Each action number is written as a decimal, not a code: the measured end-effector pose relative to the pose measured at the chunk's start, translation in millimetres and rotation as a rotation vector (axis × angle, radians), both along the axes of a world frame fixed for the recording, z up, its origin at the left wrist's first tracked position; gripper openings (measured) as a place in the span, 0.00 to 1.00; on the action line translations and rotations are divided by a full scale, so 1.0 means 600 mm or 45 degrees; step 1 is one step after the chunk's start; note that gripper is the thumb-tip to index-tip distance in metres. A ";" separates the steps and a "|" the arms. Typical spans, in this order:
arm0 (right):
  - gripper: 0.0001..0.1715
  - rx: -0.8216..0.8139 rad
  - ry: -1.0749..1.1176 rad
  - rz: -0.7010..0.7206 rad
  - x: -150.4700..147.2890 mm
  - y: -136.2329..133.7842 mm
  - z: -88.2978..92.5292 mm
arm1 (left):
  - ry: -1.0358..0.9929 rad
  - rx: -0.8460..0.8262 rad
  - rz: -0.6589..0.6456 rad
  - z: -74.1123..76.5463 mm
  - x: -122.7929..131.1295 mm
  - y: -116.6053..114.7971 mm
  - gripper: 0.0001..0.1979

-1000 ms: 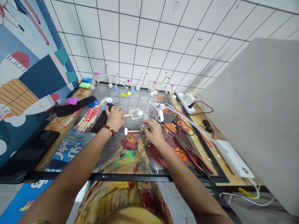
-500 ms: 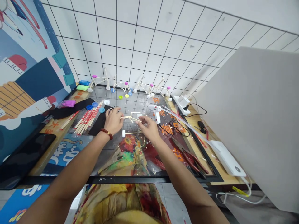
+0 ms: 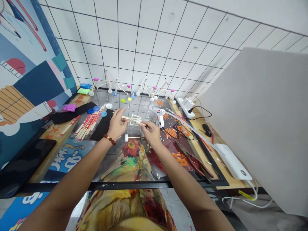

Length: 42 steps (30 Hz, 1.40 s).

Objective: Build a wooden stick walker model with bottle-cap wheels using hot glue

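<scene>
One stick frame point(image 3: 134, 120) spans the space between my hands, over the middle of the worktop point(image 3: 130, 185). My left hand point(image 3: 117, 125) has its fingers narrowed on the left end; my right hand point(image 3: 152, 132) pinches the right end. Just nearer me lies a white wheel point(image 3: 126, 138), a stick running rightward from it. The glue gun point(image 3: 160, 117) is to the right, pliers point(image 3: 190, 157) nearer me. Wrapped sticks point(image 3: 88, 123) lie left; four models point(image 3: 128, 86) line the back.

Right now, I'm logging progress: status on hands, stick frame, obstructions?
Left hand and right hand pinching stick frame. Frame between them. Glue gun beyond right hand; white-ended stick on near side; neither between hands.
</scene>
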State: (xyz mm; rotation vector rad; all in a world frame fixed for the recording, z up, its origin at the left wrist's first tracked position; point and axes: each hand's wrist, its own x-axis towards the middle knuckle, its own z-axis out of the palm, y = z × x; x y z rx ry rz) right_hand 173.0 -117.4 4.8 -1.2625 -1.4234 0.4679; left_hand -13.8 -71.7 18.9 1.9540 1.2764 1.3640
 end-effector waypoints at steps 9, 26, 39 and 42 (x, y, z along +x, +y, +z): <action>0.21 -0.202 0.278 0.055 0.013 0.019 0.012 | -0.554 -0.214 -0.250 0.021 0.006 -0.008 0.47; 0.20 -0.010 0.005 0.145 -0.006 0.018 0.047 | -0.493 -0.301 -0.030 0.027 -0.002 -0.004 0.14; 0.23 -0.167 0.143 0.173 -0.007 0.034 0.035 | -0.457 -0.260 -0.006 0.035 -0.003 -0.008 0.13; 0.23 -0.275 0.172 0.241 -0.001 0.037 0.022 | -0.485 -0.259 0.009 0.035 -0.002 -0.007 0.12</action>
